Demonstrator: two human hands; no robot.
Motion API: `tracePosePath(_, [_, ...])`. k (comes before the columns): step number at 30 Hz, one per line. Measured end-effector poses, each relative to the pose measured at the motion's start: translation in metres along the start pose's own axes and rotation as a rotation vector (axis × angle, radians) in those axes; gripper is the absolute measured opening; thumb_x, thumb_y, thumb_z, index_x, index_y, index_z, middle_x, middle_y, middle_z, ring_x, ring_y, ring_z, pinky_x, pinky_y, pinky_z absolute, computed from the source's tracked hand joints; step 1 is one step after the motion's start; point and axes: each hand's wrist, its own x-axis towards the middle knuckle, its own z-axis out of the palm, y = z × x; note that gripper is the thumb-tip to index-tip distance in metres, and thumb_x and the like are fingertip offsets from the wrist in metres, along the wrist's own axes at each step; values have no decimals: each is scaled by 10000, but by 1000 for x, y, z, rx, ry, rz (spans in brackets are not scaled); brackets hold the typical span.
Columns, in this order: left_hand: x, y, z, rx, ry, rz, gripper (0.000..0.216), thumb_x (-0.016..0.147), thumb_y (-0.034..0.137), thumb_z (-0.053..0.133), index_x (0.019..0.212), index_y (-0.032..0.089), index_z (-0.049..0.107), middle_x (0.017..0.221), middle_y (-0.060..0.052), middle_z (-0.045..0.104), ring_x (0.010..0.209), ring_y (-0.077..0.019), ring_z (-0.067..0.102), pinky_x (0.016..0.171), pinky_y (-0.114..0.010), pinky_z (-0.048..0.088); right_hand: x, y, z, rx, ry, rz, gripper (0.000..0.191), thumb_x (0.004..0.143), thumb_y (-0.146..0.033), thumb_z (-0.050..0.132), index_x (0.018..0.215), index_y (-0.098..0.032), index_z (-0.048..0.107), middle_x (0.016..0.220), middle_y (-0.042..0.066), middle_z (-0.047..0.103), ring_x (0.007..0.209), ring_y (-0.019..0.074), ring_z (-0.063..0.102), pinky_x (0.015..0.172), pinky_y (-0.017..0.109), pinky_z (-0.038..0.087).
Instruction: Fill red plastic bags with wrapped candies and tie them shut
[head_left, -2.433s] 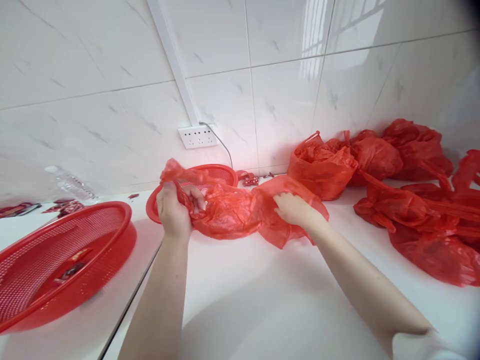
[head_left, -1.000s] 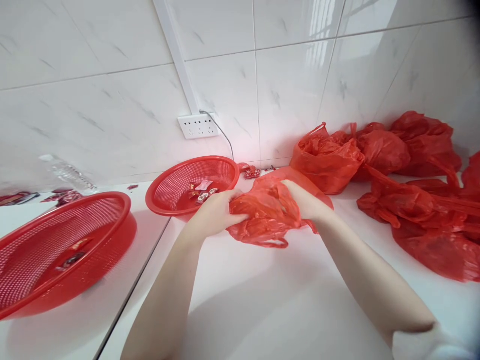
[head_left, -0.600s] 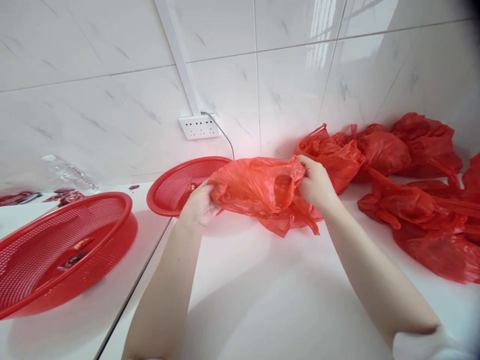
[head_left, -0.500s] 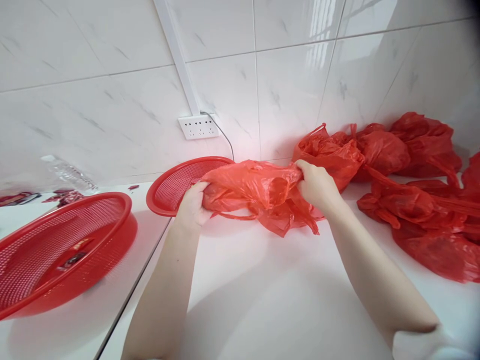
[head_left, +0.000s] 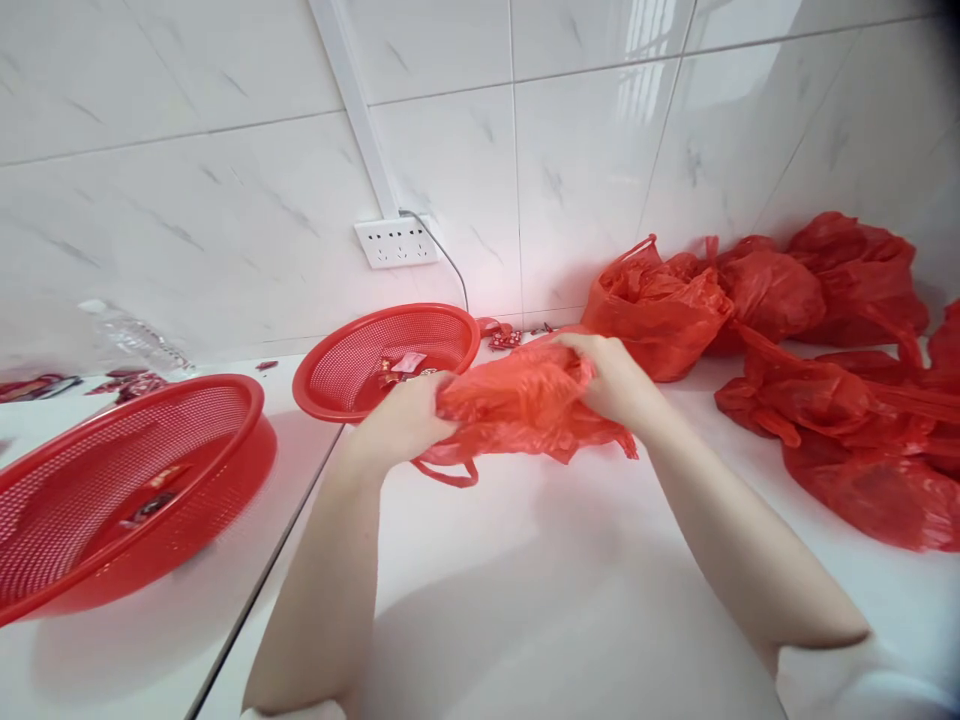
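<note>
Between my hands is a crumpled red plastic bag (head_left: pixel 525 400), held above the white table (head_left: pixel 510 600). My left hand (head_left: pixel 409 415) grips its left side, fingers partly hidden by the film. On the other side my right hand (head_left: pixel 611 375) is closed on the bag's right end, its fingertips out of sight behind it. A loop handle dangles below on the left. Just behind my left hand sits a round red mesh basket (head_left: pixel 345 365) with some small wrapped packets (head_left: pixel 405 365) in it.
A larger red basket (head_left: pixel 247 420) stands at left, a few packets inside. Filled red bags (head_left: pixel 660 310) line the wall, and more red bags (head_left: pixel 862 430) lie at right. A clear plastic bottle (head_left: pixel 135 335), small red wrappers (head_left: pixel 502 335) and a wall socket (head_left: pixel 397 243) are at the back.
My hands have come closer together, bunching the bag that was stretched between them. The packets in the round basket and the wrappers behind the bag now show.
</note>
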Motion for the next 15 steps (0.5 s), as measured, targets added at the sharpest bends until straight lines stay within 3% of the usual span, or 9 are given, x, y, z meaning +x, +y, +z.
tracePosePath(2, [-6, -4, -13, 183, 56, -47, 218, 581, 150, 678, 780, 239, 691, 680, -36, 674, 546, -225, 617, 442, -262, 385, 2, 7, -9, -68, -6, 106, 275, 653, -43, 449, 779, -193, 642, 827, 58, 701, 747, 222, 635, 624, 286, 433])
tracePosePath(5, [-15, -5, -27, 371, -5, -65, 253, 613, 209, 682, 857, 272, 705, 720, -34, 684, 542, -225, 618, 425, -258, 353, 2, 11, -13, -85, -122, 172, 182, 665, -71, 468, 652, -200, 595, 677, 43, 661, 598, 197, 586, 525, 285, 376])
tracePosePath(7, [-20, -1, -30, 465, 33, -1, 372, 617, 291, 723, 988, 287, 696, 834, -47, 701, 644, -247, 644, 463, -257, 373, 0, 9, -9, -13, -170, 142, 166, 713, -112, 483, 675, -213, 609, 662, 34, 657, 574, 190, 578, 510, 286, 363])
tracePosePath(9, [-26, 6, -28, 501, 171, 118, 439, 630, 354, 743, 1057, 280, 675, 957, -64, 693, 788, -267, 647, 536, -260, 406, -1, 8, -4, 53, -195, 111, 163, 753, -145, 483, 722, -224, 623, 670, 31, 660, 578, 189, 584, 508, 287, 360])
tracePosePath(11, [-33, 13, -22, 460, 246, 236, 249, 724, 365, 686, 952, 265, 686, 941, -59, 684, 830, -252, 631, 590, -261, 412, -2, 6, 2, 67, -228, 88, 153, 764, -148, 478, 741, -220, 610, 698, 34, 666, 606, 192, 592, 520, 285, 364])
tracePosePath(13, [-39, 18, -13, 407, 146, 275, 126, 810, 328, 596, 738, 248, 661, 741, -35, 655, 675, -209, 601, 545, -262, 374, -1, 6, 7, 26, -253, 77, 140, 750, -122, 468, 744, -212, 575, 751, 36, 671, 651, 193, 594, 546, 282, 373])
tracePosePath(15, [-43, 20, -3, 385, -91, 247, 267, 843, 301, 540, 588, 237, 589, 569, -10, 579, 494, -168, 509, 466, -269, 292, 0, 6, 12, -38, -268, 91, 137, 737, -95, 454, 751, -208, 530, 808, 40, 668, 686, 193, 587, 566, 283, 378])
